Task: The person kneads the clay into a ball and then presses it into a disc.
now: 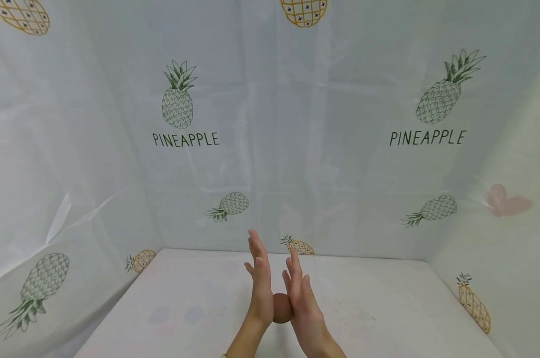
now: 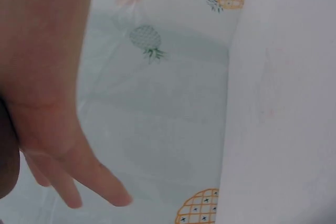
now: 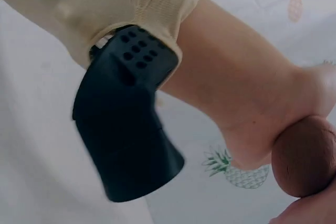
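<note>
A brown, clay-like ball is pressed between the two palms, low down near the heels of the hands. My left hand presses it from the left, my right hand from the right. Fingers on both hands point up and away, fairly straight, with a gap between the hands above the ball. The right wrist view shows the ball close up, round with a faint crack, touching skin above and below. Only part of the ball shows at the left wrist view's edge, beside a hand with spread fingers.
Under the hands lies a white tabletop with faint coloured smudges. Pale sheeting printed with pineapples stands behind it and along both sides. A black wrist device sits beneath a beige sleeve in the right wrist view.
</note>
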Tool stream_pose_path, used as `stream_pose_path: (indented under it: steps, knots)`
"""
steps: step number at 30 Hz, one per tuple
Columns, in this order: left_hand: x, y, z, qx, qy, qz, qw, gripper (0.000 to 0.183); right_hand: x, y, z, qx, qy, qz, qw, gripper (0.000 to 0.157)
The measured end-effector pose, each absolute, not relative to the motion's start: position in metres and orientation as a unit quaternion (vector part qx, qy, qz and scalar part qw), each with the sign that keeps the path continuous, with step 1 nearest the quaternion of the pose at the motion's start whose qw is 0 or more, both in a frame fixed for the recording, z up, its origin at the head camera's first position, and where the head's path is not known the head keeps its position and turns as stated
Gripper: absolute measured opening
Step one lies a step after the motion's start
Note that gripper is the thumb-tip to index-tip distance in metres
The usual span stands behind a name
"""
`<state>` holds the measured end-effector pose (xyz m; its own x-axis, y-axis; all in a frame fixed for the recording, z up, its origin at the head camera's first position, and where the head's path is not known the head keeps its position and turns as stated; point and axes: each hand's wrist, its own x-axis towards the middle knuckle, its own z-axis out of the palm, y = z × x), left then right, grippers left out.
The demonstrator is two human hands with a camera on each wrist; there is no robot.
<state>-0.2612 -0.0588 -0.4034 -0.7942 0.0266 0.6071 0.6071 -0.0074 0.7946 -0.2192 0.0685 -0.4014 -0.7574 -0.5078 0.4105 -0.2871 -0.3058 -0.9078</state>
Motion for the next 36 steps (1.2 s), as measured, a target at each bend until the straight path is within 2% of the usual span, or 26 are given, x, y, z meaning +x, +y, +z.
stream_pose_path:
  steps: [9, 23, 29, 36]
  knots:
    - [-0.258, -0.04, -0.414, -0.262, -0.675, -0.67, 0.163, 0.06, -0.214, 0.08, -0.393, -0.318, 0.593, -0.74, 0.002, 0.058]
    - [-0.227, -0.015, -0.417, -0.338, -0.637, -0.689, 0.075, 0.056, -0.221, 0.099, -0.388, -0.267, 0.609, -0.74, -0.094, 0.056]
    - [-0.213, -0.011, -0.413, -0.337, -0.645, -0.684, 0.047, 0.057, -0.227, 0.103, -0.394, -0.241, 0.603, -0.754, -0.101, 0.058]
    - [-0.217, -0.018, -0.406, -0.358, -0.63, -0.683, 0.096, 0.058, -0.233, 0.096, -0.402, -0.29, 0.606, -0.74, -0.031, 0.057]
